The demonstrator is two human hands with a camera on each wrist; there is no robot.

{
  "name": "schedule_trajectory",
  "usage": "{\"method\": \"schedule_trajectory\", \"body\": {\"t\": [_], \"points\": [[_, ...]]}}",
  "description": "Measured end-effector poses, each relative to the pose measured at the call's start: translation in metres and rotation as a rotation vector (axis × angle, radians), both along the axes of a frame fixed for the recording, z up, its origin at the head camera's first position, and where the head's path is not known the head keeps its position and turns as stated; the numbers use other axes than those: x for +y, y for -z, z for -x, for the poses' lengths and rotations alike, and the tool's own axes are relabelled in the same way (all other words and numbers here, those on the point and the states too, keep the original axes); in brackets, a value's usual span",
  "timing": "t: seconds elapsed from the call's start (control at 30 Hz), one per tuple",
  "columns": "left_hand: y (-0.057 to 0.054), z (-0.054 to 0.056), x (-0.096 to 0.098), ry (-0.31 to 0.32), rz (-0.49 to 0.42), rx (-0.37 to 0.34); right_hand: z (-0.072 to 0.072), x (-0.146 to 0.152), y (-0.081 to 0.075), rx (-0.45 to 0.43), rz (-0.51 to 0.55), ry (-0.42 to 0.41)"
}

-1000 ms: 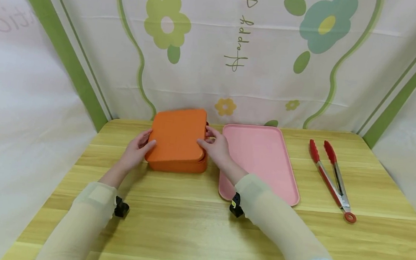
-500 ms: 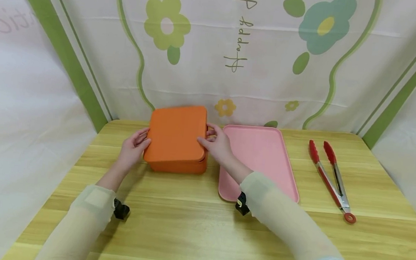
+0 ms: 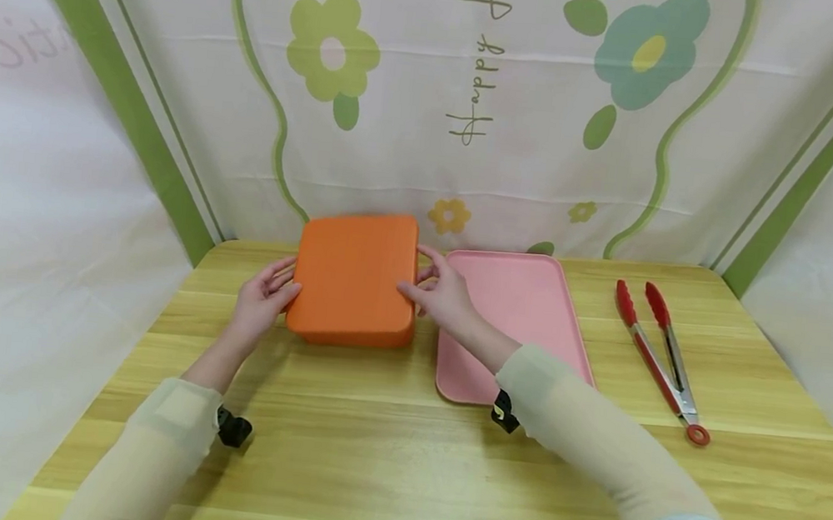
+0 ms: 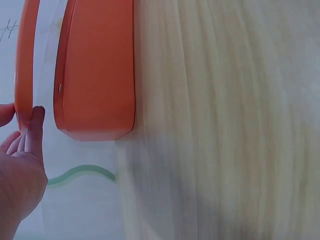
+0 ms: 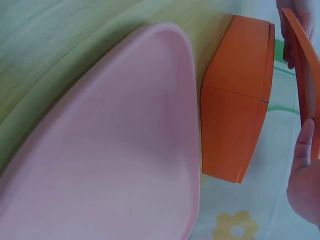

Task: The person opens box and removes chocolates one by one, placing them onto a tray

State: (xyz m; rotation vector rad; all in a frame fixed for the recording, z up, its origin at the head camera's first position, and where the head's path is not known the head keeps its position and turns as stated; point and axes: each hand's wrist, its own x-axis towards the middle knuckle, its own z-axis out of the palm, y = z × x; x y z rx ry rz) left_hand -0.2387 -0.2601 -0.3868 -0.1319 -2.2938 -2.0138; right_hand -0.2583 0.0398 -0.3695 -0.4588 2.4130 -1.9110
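A flat orange lid (image 3: 355, 271) is raised above its orange box (image 4: 100, 70), and both wrist views show a gap between the two. My left hand (image 3: 257, 303) pinches the lid's left edge between thumb and fingers. On the opposite side, my right hand (image 3: 450, 301) grips the right edge, its thumb on top. The box stands on the table; from the head only a strip of its front shows below the lid. What is inside the box stays hidden.
Right of the box lies a pink tray (image 3: 518, 303), partly under my right forearm. Red-tipped tongs (image 3: 663, 359) rest spread on the wooden table (image 3: 367, 456) farther right. A flower-printed cloth (image 3: 397, 149) hangs just behind the table's back edge.
Over the last second the lid has come up off the box, with both hands holding it. The tray and tongs have stayed in place.
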Motion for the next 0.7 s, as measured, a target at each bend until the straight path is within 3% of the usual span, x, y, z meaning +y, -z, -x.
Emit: {"method": "schedule_trajectory", "body": {"t": [0.27, 0.7], "points": [[-0.003, -0.008, -0.005, 0.049, 0.075, 0.000, -0.007, 0.005, 0.001, 0.012, -0.080, -0.014], [-0.009, -0.023, -0.010, 0.116, 0.076, -0.033, -0.022, 0.008, 0.004, -0.039, -0.113, -0.041]]}}
